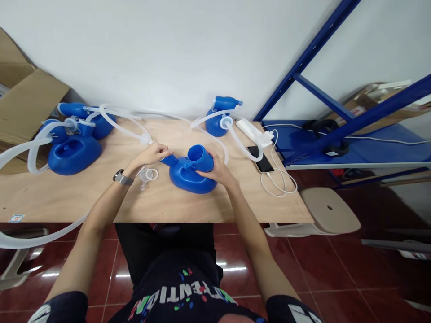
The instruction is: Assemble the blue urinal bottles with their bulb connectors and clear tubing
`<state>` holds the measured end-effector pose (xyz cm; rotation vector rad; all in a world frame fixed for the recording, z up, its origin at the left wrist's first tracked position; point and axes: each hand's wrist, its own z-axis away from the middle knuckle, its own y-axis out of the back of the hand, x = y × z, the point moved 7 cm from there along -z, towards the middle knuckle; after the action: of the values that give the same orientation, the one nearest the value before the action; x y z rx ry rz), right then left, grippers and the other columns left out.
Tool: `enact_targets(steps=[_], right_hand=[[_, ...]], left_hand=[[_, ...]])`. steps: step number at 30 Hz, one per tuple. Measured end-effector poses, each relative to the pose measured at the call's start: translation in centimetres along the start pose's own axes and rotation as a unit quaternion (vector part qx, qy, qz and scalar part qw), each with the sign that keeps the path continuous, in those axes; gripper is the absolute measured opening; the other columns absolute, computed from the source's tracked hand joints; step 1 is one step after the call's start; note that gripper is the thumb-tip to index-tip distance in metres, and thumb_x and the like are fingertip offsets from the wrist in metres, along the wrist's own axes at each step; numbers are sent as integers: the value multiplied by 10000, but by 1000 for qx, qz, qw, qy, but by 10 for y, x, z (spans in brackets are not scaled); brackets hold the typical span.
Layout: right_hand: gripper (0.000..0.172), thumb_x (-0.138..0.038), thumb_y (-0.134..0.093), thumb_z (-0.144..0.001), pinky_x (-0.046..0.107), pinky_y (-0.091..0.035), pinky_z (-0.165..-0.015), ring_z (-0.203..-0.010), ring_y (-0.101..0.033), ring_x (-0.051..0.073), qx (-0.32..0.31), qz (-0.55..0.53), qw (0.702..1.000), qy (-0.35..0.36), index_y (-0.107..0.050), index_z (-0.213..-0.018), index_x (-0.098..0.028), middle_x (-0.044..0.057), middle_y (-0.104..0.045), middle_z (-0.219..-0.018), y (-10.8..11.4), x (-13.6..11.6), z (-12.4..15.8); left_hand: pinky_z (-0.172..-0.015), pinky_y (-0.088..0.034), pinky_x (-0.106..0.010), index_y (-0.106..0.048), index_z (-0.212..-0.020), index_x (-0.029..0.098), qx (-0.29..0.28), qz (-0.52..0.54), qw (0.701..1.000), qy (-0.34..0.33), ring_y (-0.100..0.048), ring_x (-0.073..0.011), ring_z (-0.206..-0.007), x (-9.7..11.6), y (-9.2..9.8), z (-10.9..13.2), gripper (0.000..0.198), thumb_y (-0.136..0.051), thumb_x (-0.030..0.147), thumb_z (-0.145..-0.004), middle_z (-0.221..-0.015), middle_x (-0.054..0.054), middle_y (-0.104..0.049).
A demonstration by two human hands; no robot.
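A blue plastic bottle [191, 181] with a moulded handle lies on the wooden table in front of me, its short neck [169, 160] pointing left. My left hand [153, 154] is closed at the mouth of that neck; whatever its fingers pinch is hidden. My right hand [218, 169] wraps round a wide blue cup [198, 158] whose open mouth faces up. The cup sits against the bottle's top; whether the two are joined I cannot tell. Beside my left wrist lie a translucent cap [144, 175] and a white ring [153, 174].
More blue bottles with pale tubes stand left [74, 157] and at the back [216, 123]. A power strip [254, 132] and a phone [261, 159] with cables lie right. A cardboard box [30, 103] stands far left. The blue shelf rack [303, 148] and a stool [330, 211] are at right.
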<state>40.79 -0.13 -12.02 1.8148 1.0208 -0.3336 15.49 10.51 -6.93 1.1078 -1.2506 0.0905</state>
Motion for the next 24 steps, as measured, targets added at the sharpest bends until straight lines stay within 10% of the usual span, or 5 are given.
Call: enact_targets(steps=[5, 13, 20, 24], right_hand=[[847, -501, -930, -808, 637, -488, -1277, -1489, -602, 394, 15, 11, 1000, -18, -569, -1530, -243, 158, -633, -1570, 17, 16, 4], [683, -549, -804, -921, 674, -538, -1200, -1368, -685, 420, 122, 85, 989, -23, -611, -1473, -196, 210, -709, -1450, 44, 17, 14], [623, -68, -573, -918, 467, -679, -952, -1273, -753, 318, -19, 139, 987, 74, -565, -1514, -251, 106, -709, -1511, -1, -79, 27], [613, -39, -505, -965, 403, -668, -856, -1167, -772, 298, -105, 193, 972, 87, -604, -1532, -250, 112, -723, -1468, -33, -117, 25]], left_hand=[[-511, -256, -284, -418, -562, 237, 29, 92, 995, 33, -319, -113, -506, -19, 11, 8, 643, -639, 683, -968, -538, 18, -391], [-572, -385, -299, -636, -683, 237, 187, -151, 970, 36, -530, -181, -574, -65, 8, 75, 457, -705, 621, -922, -630, -29, -629], [-1050, -577, -475, -738, -1238, 243, 365, -87, 927, 16, -729, -311, -1175, -4, -19, 139, 370, -584, 536, -1074, -1234, -139, -773], [-1064, -612, -513, -530, -1596, 292, 253, 44, 964, -67, -698, -348, -1338, 47, -55, 149, 687, -619, 676, -1034, -1573, -185, -632]])
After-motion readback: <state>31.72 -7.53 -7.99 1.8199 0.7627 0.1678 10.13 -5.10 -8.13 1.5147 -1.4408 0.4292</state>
